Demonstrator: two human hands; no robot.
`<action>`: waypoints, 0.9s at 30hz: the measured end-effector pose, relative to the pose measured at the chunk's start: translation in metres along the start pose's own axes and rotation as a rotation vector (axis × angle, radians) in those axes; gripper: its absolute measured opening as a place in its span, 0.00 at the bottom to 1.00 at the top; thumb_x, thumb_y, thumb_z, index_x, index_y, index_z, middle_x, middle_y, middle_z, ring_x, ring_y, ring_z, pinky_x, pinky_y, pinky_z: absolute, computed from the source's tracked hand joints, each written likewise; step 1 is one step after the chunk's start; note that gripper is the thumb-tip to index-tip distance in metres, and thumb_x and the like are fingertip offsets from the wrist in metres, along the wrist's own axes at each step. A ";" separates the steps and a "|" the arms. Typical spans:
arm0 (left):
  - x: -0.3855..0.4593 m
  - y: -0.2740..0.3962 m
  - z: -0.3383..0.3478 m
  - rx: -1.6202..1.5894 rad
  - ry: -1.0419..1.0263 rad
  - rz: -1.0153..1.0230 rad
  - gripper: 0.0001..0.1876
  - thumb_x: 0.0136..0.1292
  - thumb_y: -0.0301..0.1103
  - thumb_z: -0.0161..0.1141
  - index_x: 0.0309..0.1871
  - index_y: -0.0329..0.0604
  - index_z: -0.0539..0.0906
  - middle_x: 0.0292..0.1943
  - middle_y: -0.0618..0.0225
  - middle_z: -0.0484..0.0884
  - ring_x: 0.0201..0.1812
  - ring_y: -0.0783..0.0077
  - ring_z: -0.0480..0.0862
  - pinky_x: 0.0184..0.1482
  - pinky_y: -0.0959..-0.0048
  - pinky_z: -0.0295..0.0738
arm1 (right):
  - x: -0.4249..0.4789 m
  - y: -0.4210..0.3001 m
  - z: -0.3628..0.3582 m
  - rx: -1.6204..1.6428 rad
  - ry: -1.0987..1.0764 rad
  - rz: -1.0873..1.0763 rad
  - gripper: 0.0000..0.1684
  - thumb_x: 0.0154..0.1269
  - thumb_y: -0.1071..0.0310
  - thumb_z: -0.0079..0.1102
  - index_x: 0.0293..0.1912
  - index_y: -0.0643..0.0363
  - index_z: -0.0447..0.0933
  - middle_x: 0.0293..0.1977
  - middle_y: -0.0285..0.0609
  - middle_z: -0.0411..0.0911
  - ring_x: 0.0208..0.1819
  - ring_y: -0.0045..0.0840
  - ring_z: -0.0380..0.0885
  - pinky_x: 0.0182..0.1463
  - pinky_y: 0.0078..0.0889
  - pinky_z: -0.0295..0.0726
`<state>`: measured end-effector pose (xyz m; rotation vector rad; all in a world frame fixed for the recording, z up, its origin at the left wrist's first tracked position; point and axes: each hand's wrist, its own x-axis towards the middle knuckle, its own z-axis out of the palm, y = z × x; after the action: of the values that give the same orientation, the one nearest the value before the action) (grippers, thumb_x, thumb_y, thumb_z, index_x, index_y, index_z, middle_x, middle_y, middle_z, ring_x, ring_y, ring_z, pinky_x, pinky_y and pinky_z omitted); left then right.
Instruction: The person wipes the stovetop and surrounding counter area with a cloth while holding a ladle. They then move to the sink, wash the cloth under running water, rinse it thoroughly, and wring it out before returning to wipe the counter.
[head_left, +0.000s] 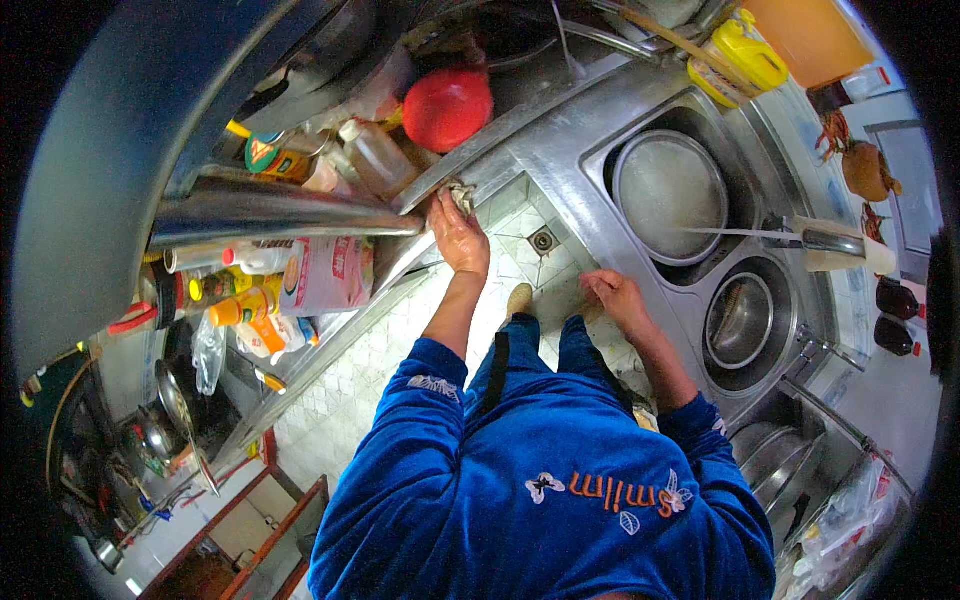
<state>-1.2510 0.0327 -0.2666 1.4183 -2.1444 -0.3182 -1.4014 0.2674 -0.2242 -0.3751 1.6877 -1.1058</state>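
Observation:
My left hand (459, 238) presses a crumpled, pale cloth (459, 196) against the steel edge of the counter (480, 169), beside the end of a thick metal post (300, 214). Its skin looks wet. Over the floor, close to the front edge of the sink counter, hangs my right hand (621, 301). Its fingers are curled in, with nothing visible in them. Water runs from a faucet (832, 241) into a large round metal basin (670, 191) in the bigger sink bowl. A smaller steel bowl (739, 319) sits in the other sink bowl.
Behind the cloth stand a clear plastic bottle (379, 161) and a red bowl-shaped item (448, 109). Bottles and a printed bag (330, 274) crowd the left counter. A yellow jug (739, 60) stands beyond the sink. A drain (543, 241) lies in the tiled floor.

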 end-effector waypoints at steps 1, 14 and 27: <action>0.002 0.008 0.002 -0.018 0.016 -0.015 0.33 0.55 0.34 0.62 0.63 0.36 0.62 0.62 0.43 0.63 0.61 0.42 0.63 0.64 0.56 0.57 | -0.003 0.003 -0.004 -0.005 0.019 0.026 0.13 0.68 0.66 0.49 0.43 0.64 0.78 0.34 0.39 0.80 0.33 0.21 0.78 0.39 0.23 0.77; 0.074 0.112 0.112 -0.046 -0.181 0.190 0.25 0.59 0.37 0.56 0.59 0.38 0.67 0.57 0.48 0.69 0.59 0.45 0.67 0.61 0.55 0.61 | -0.038 0.042 -0.042 -0.046 0.031 0.089 0.14 0.69 0.65 0.48 0.44 0.64 0.79 0.34 0.41 0.81 0.33 0.22 0.78 0.38 0.24 0.78; -0.009 0.260 0.116 -0.640 -0.546 0.817 0.16 0.59 0.25 0.47 0.50 0.44 0.77 0.58 0.57 0.73 0.63 0.57 0.68 0.67 0.62 0.57 | -0.041 0.046 -0.065 -0.012 0.117 0.103 0.13 0.68 0.66 0.50 0.43 0.65 0.77 0.31 0.41 0.80 0.32 0.21 0.78 0.38 0.24 0.77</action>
<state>-1.5144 0.1376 -0.2411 0.0528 -2.4842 -1.0193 -1.4296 0.3515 -0.2351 -0.2313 1.7965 -1.0596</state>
